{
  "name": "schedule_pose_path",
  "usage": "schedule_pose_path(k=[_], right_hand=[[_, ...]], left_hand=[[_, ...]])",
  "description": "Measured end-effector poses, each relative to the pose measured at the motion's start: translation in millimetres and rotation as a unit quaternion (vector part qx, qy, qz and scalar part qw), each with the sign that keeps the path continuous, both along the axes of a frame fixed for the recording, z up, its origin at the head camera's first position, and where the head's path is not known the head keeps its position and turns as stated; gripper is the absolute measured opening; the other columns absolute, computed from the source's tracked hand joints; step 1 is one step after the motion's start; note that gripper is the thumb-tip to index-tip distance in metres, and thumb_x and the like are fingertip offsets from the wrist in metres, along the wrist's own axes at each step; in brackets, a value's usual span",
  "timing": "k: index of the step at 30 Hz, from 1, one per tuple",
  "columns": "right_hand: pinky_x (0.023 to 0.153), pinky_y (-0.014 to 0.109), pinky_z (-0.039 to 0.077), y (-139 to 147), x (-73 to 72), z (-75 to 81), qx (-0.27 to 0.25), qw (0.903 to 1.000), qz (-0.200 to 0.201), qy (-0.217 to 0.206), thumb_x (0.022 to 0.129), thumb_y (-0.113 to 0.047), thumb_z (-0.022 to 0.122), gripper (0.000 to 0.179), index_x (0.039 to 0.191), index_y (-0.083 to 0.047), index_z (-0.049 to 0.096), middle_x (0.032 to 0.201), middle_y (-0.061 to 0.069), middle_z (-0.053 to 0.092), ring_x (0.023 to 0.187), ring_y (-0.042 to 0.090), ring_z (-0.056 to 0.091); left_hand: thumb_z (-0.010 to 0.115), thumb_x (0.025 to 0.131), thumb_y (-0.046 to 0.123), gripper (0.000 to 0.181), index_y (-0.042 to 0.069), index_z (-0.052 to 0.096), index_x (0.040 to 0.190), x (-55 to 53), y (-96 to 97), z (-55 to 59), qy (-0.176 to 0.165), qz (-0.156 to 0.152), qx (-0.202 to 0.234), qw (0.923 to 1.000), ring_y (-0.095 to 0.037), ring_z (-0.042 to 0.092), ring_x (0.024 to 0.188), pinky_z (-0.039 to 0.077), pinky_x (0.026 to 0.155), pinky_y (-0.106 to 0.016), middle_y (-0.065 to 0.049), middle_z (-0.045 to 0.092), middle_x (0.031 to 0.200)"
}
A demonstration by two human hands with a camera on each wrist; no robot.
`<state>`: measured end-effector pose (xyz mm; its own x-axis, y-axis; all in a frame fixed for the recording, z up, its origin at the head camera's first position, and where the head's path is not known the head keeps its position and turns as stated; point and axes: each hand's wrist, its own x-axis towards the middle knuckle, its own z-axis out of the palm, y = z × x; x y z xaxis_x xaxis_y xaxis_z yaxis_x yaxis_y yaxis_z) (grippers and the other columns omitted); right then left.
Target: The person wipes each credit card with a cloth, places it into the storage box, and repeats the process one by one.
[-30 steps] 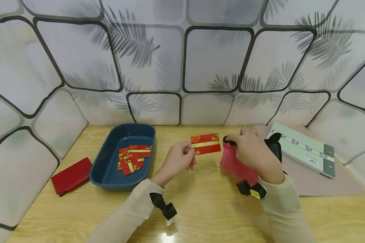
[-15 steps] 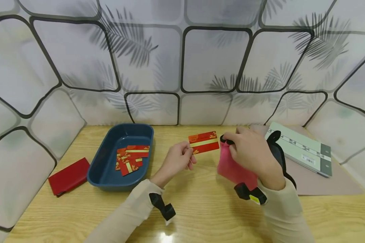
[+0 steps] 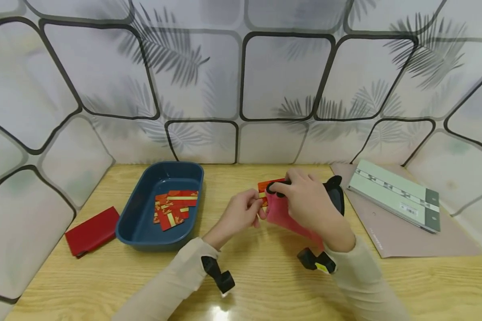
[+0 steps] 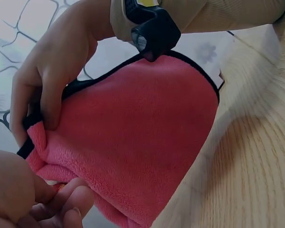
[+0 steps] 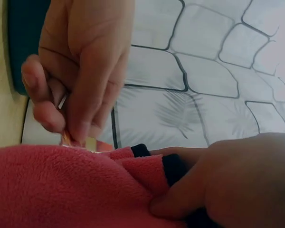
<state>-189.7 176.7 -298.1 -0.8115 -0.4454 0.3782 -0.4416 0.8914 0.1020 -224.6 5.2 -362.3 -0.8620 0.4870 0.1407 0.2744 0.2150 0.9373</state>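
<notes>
My left hand (image 3: pixel 241 211) pinches a red card with a gold stripe (image 3: pixel 262 187) by its near left edge. My right hand (image 3: pixel 315 211) grips a pink fleecy cloth with black edging (image 3: pixel 280 213), which hangs down from the fingers. The cloth lies against the card and covers much of it in the head view. In the left wrist view the cloth (image 4: pixel 133 128) is spread broad below the right hand (image 4: pixel 61 61), beside the left fingertips. A sliver of the card (image 5: pixel 97 145) shows above the cloth (image 5: pixel 61 185) in the right wrist view.
A blue tray (image 3: pixel 134 238) at the left holds several similar red cards (image 3: pixel 172 218). Left of it lies a red wallet-like case (image 3: pixel 92 232). On the right, a pale green notebook (image 3: pixel 393 194) rests on a pinkish-grey mat (image 3: pixel 409 243). A patterned backdrop (image 3: pixel 285 80) stands behind the table.
My right hand has moved left with the cloth, from beside the card to over it. The left hand has shifted slightly right and keeps its pinch on the card.
</notes>
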Motion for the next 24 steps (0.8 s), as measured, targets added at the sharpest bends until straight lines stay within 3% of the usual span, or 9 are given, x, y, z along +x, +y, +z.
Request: schedule_pose_path(k=[6, 11, 15, 19, 24], right_hand=[[0.071, 0.041, 0.042, -5.2, -0.7, -4.9, 0.007, 0.9997, 0.011, 0.021, 0.081, 0.002, 0.069, 0.029, 0.1, -0.02, 0.074, 0.09, 0.01, 0.056, 0.085, 0.028, 0.053], [0.069, 0.039, 0.038, -7.2, -0.2, -8.8, 0.001, 0.9999, 0.007, 0.008, 0.082, 0.003, 0.066, 0.031, 0.099, -0.021, 0.074, 0.087, 0.007, 0.054, 0.082, 0.025, 0.05], [0.07, 0.038, 0.037, -5.2, -0.6, -8.9, -0.008, 1.0, 0.002, 0.005, 0.082, 0.005, 0.064, 0.032, 0.098, -0.02, 0.075, 0.086, 0.005, 0.054, 0.083, 0.023, 0.049], [0.07, 0.037, 0.035, -2.7, -1.9, -6.7, -0.019, 0.9998, -0.002, -0.006, 0.085, 0.005, 0.06, 0.032, 0.099, -0.019, 0.075, 0.086, 0.005, 0.054, 0.083, 0.023, 0.05], [0.071, 0.039, 0.035, 2.5, -2.4, -4.1, -0.023, 0.9993, -0.013, -0.026, 0.084, 0.006, 0.058, 0.035, 0.102, -0.019, 0.073, 0.086, 0.006, 0.055, 0.084, 0.025, 0.053]], left_hand=[[0.044, 0.101, 0.005, 0.016, 0.001, 0.057, 0.092, -0.6, 2.2, -2.2, 0.036, -0.013, -0.008, 0.9992, -0.028, 0.06, 0.051, 0.043, 0.043, -0.022, -0.012, 0.064, 0.07], [0.044, 0.1, 0.005, 0.015, 0.002, 0.056, 0.091, 5.0, 0.4, -6.3, 0.033, -0.025, -0.022, 0.9989, -0.016, 0.054, 0.047, 0.041, 0.043, -0.021, -0.013, 0.063, 0.069], [0.043, 0.1, 0.004, 0.016, 0.001, 0.055, 0.091, 6.0, 1.3, -6.5, 0.043, -0.037, -0.015, 0.9983, -0.017, 0.055, 0.049, 0.042, 0.043, -0.022, -0.014, 0.062, 0.069], [0.041, 0.101, 0.004, 0.018, 0.0, 0.053, 0.088, 4.1, 1.4, -3.8, 0.052, -0.027, -0.03, 0.9978, -0.015, 0.054, 0.048, 0.04, 0.043, -0.02, -0.014, 0.062, 0.069], [0.04, 0.102, 0.004, 0.021, 0.001, 0.048, 0.082, 2.7, -0.8, -1.3, 0.039, -0.016, -0.047, 0.998, -0.015, 0.054, 0.049, 0.037, 0.043, -0.02, -0.012, 0.061, 0.068]])
